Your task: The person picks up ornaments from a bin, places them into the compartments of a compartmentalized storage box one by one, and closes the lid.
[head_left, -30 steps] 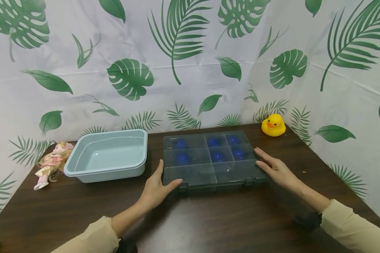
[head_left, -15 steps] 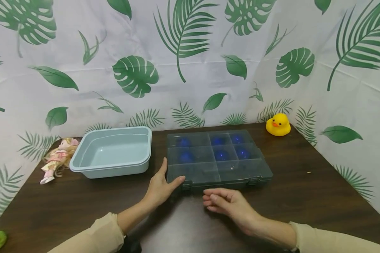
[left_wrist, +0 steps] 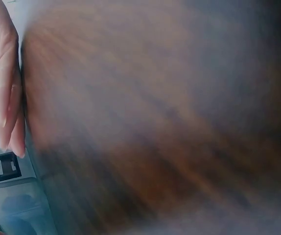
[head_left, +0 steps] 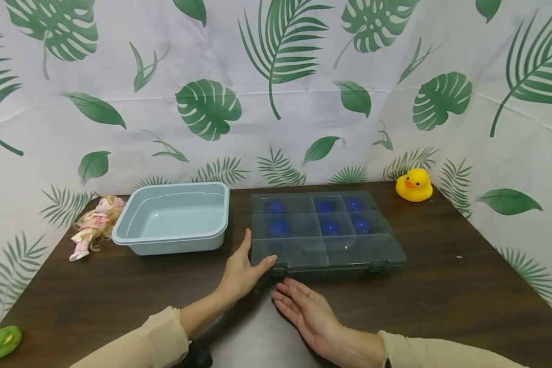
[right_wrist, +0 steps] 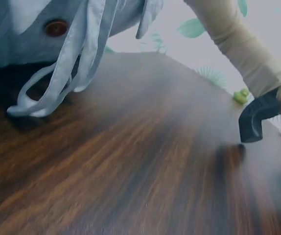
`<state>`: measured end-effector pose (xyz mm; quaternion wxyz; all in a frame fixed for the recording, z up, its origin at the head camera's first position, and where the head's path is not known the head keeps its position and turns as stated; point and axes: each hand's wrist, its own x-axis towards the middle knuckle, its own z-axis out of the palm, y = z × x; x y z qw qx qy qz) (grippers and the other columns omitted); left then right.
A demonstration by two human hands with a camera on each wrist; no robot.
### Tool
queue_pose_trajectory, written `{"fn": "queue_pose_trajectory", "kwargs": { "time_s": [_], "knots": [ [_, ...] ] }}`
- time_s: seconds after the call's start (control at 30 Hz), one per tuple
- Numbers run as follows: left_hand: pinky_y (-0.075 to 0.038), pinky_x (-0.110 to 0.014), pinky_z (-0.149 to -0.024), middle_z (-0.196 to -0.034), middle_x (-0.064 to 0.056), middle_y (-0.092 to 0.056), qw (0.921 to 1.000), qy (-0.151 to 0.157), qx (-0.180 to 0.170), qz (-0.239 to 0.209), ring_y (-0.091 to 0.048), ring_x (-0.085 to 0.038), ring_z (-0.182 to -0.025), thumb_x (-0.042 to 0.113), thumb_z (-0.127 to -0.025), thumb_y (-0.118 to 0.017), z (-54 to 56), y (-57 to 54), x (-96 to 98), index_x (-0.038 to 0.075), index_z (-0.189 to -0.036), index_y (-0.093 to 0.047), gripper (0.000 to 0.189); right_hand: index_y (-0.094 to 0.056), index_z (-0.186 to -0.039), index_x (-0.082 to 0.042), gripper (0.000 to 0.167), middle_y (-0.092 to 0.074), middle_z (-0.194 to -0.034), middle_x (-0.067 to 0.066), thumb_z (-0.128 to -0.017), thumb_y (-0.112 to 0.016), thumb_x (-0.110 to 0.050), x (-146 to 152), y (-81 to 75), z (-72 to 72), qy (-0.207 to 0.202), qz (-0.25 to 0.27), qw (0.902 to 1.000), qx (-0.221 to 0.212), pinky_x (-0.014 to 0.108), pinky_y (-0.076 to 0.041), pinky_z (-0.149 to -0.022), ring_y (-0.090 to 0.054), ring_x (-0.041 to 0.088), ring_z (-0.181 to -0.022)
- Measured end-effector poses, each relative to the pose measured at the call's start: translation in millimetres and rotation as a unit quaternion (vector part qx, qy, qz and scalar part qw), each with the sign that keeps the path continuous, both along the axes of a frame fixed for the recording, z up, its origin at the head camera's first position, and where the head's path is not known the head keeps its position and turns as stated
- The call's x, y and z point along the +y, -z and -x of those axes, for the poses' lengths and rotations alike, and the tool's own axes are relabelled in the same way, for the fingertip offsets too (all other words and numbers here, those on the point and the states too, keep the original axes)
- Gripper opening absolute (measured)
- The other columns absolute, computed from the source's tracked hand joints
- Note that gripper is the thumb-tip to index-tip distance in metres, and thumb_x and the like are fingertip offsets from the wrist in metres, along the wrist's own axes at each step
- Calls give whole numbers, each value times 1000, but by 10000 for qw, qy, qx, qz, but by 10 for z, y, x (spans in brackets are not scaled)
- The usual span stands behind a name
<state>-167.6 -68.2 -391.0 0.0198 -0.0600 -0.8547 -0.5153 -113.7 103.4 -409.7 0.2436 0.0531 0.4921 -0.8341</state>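
In the head view a clear grey plastic compartment box lies on the dark wooden table, lid down. Several round blue things show through its lid. My left hand rests at the box's front left corner, fingers straight along the left side and thumb spread over the front edge. My right hand is just in front of the box, holding nothing, its loosely bent fingers beside the left front latch. The left wrist view shows those right fingers near the black latch.
A light blue plastic basin stands left of the box, with a blonde doll lying beyond it. A yellow rubber duck sits at the back right. A green object is at the front left. Leaf-printed cloth hangs behind.
My right hand has let go of the box's right side and moved left to its front. My left hand stays at the front left corner. The head view has shifted slightly.
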Motion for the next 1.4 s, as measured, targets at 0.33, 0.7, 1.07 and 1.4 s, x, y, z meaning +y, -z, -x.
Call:
{"fn": "queue_pose_trajectory", "kwargs": {
  "time_s": [0.33,0.7,1.07,1.4],
  "knots": [
    [-31,-49,-108,-149,-24,-27,10000,-65,-62,32,-31,-35,-136,34,-86,-69,2,0,2,-5,-147,-18,89,-12,-145,11,53,-24,-148,30,-104,-32,-16,7,23,-2,-55,-89,9999,109,35,-38,-105,-45,28,-129],
    [-33,-50,-107,-146,-26,-31,9999,-66,59,89,-35,-37,-134,34,-86,-68,-11,-1,8,-7,-146,-20,87,-21,-141,9,49,-41,-139,28,-102,-40,-13,-12,29,10,-45,-140,9999,62,33,-43,-101,-53,25,-121],
    [-32,-49,-107,-146,-26,-31,9999,-88,53,53,-35,-37,-134,31,-86,-69,-13,15,28,-8,-145,-21,86,-57,-100,-2,28,-68,-87,2,-94,-58,-30,-53,-21,179,-4,-805,9963,311,31,-55,-80,-69,15,-83],
    [-31,-50,-108,-147,-26,-30,9999,-90,46,-2,-33,-37,-135,32,-86,-68,-31,15,23,-8,-146,-19,86,-57,-104,0,46,-68,-82,2,-93,-55,-44,-51,-43,241,-476,-994,9934,305,33,-56,-78,-70,15,-78]
  ]
}}
